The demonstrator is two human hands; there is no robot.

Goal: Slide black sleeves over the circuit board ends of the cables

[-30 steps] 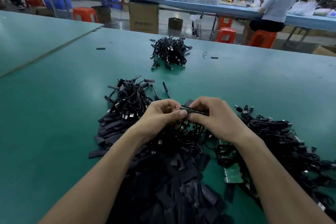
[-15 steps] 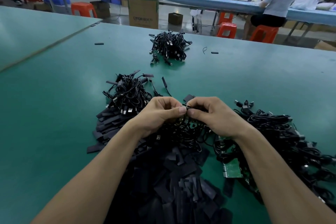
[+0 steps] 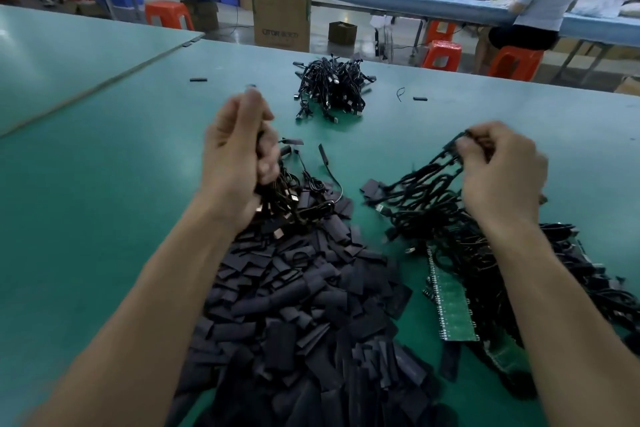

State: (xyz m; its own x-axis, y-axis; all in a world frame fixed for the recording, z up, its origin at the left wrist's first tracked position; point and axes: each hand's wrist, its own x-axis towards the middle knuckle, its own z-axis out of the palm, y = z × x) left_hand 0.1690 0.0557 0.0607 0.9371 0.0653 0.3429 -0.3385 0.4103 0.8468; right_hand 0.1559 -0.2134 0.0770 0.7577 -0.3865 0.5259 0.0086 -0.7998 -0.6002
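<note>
My left hand [image 3: 239, 156] is raised over the left cable pile [image 3: 294, 194], its fingers curled round a black cable that hangs down into that pile. My right hand [image 3: 502, 170] pinches the end of another black cable [image 3: 422, 177], which stretches down to the tangled heap of cables with green circuit boards [image 3: 453, 305] at the right. A large heap of flat black sleeves [image 3: 294, 315] lies between my forearms. The picture is blurred by motion around both hands.
A separate bundle of black cables [image 3: 332, 90] lies farther back on the green table [image 3: 86, 184]. Two loose sleeves [image 3: 198, 80] [image 3: 419, 99] lie near it. Beyond the far edge stand cardboard boxes [image 3: 282, 21], orange stools [image 3: 441, 54] and a seated person [image 3: 547, 0].
My hands, which were together at the centre pinching one board end, have moved apart. The left has gone up and left with a cable; the right has gone right, pulling a cable from the heap.
</note>
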